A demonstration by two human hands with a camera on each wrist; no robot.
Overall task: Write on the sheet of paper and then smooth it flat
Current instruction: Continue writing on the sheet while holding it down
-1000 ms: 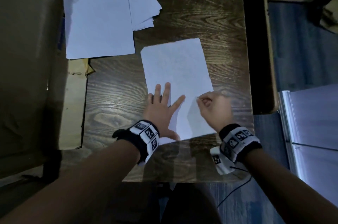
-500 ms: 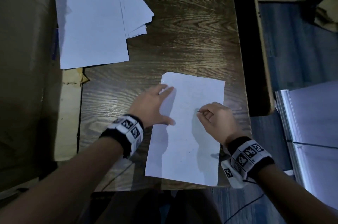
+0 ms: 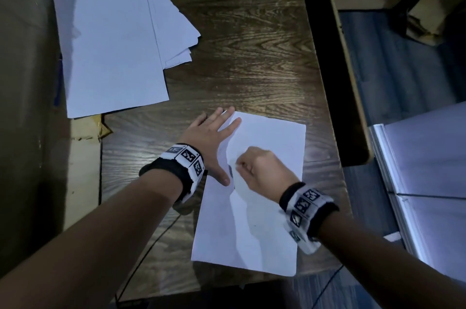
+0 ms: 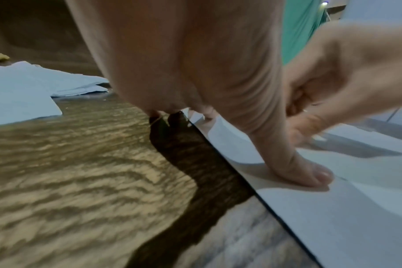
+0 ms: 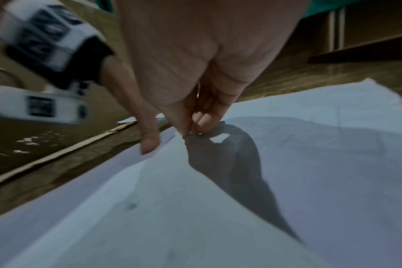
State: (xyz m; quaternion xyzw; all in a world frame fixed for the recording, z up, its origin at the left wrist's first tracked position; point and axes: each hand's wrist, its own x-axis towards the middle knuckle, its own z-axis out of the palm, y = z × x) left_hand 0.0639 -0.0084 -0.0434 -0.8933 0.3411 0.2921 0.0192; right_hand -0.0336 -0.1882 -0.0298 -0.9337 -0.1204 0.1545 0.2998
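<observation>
A white sheet of paper (image 3: 277,142) lies lengthwise on the dark wooden table (image 3: 252,56), its near edge close to the table's front. My left hand (image 3: 211,134) lies flat with straight fingers on the sheet's far left corner, and its thumb (image 4: 310,174) presses the paper (image 4: 333,217). My right hand (image 3: 259,170) is curled over the sheet's left middle. Its fingertips (image 5: 190,130) pinch a thin pen, almost wholly hidden, down on the paper (image 5: 310,163). Faint marks show on the sheet.
A loose stack of white papers (image 3: 113,51) lies at the table's far left. Cardboard (image 3: 83,170) borders the left side. A dark raised edge (image 3: 327,82) runs along the right, with a white panel (image 3: 428,182) beyond. A thin cable (image 3: 151,245) crosses the near left.
The sheet slid toward me. My left hand went from its near left part to its far left corner. My right hand moved left across the sheet, still pinched.
</observation>
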